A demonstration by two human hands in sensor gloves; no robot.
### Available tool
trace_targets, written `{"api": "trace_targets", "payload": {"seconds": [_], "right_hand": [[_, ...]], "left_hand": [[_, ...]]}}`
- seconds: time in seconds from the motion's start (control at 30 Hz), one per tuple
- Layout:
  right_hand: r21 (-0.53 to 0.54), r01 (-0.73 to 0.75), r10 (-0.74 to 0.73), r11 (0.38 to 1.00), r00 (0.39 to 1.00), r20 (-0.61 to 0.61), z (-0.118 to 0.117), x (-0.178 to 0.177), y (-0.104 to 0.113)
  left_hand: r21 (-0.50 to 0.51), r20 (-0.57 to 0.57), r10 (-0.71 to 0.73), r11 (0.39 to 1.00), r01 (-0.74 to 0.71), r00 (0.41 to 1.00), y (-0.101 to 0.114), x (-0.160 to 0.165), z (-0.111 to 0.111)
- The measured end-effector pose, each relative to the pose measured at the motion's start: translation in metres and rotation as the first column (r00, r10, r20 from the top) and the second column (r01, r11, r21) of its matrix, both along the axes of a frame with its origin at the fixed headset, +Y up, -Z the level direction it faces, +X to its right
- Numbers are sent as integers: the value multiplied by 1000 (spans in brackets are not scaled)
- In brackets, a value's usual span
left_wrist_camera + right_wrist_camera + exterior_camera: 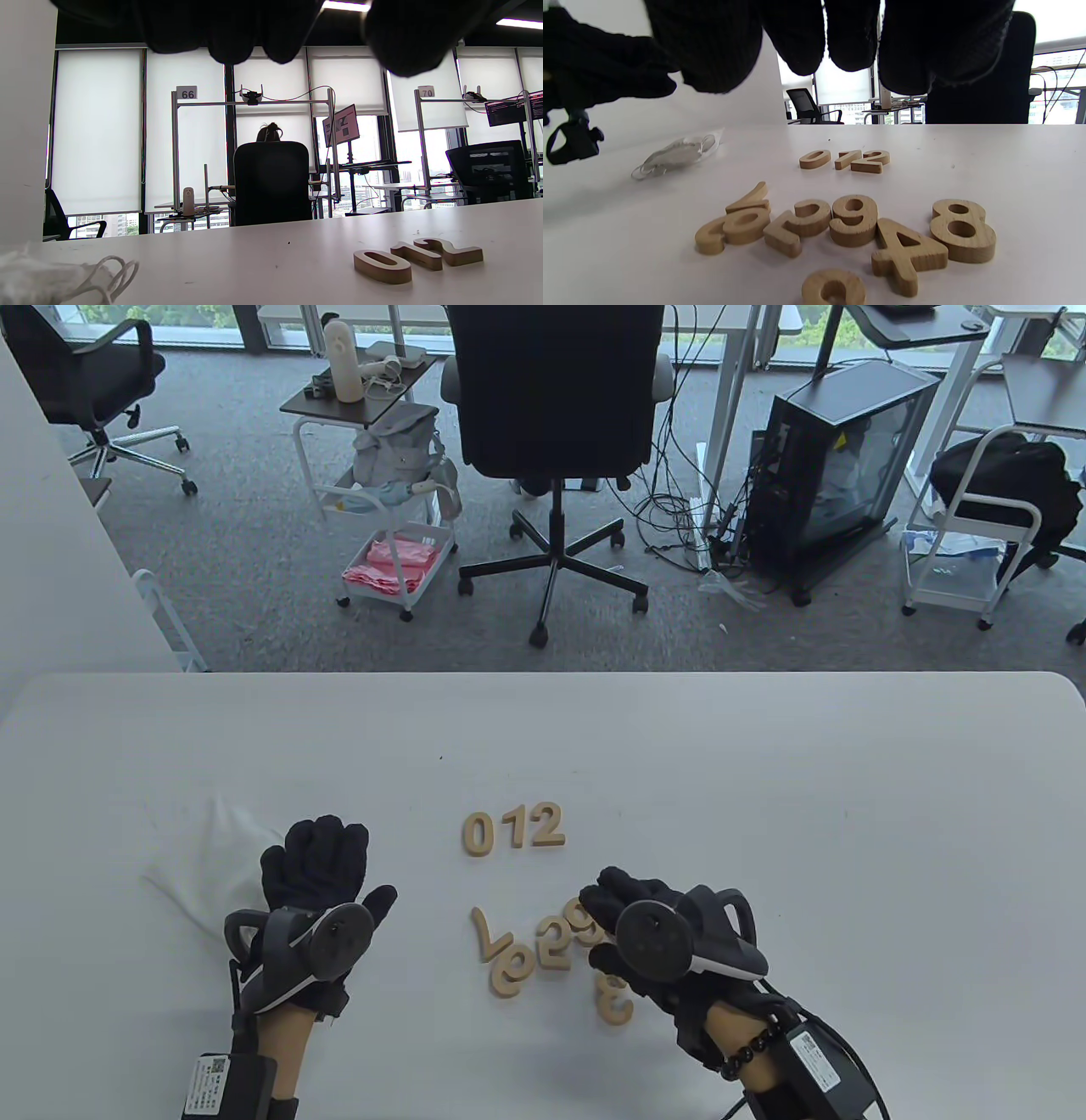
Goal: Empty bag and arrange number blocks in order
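Note:
Wooden blocks 0, 1, 2 [513, 829] lie in a row mid-table; they also show in the left wrist view [418, 258] and the right wrist view [845, 160]. Nearer me lies a loose cluster: 7 [484, 933], 6 [512, 970], 5 [556, 943], 9 [584, 925], 3 [612, 997]. The right wrist view also shows 4 [905, 254] and 8 [963, 231]. My right hand [611, 899] hovers open over the cluster's right side, holding nothing. My left hand [327, 848] is open and empty, beside the white bag [212, 857].
The bag lies flat with its drawstring loose [114, 269]. The table's far edge [543, 674] lies well beyond the row. Bare table surface stretches to the right [848, 857].

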State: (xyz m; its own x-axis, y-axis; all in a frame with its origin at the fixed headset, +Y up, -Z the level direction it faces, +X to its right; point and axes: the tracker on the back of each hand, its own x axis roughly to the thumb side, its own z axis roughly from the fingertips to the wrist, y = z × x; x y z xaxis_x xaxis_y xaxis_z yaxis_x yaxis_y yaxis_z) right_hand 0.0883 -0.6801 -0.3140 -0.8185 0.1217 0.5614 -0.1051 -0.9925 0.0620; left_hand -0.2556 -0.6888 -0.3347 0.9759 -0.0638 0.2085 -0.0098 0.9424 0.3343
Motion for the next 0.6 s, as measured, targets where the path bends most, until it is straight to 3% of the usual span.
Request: {"api": "trace_targets", "payload": {"seconds": [0.17,0.27,0.33,0.6], "right_hand": [[-46,-214,211,976,976,-58,8,-12,-38],[-171,-288,275,942,957,-95,8,-18,-53],[-104,-322,314,941,946,-85,11,-22,-57],[-135,-421,407,897,905,-120,12,-31,-84]], "left_hand": [[0,0,-3,1000,3,1000,0,1,0],[-5,0,-7,1000,7,1000,-1,1,0],[-8,-2,-19,1000,19,1000,-2,3,-1],[-16,-5,-29,999,29,1000,-4,5,-2]]}}
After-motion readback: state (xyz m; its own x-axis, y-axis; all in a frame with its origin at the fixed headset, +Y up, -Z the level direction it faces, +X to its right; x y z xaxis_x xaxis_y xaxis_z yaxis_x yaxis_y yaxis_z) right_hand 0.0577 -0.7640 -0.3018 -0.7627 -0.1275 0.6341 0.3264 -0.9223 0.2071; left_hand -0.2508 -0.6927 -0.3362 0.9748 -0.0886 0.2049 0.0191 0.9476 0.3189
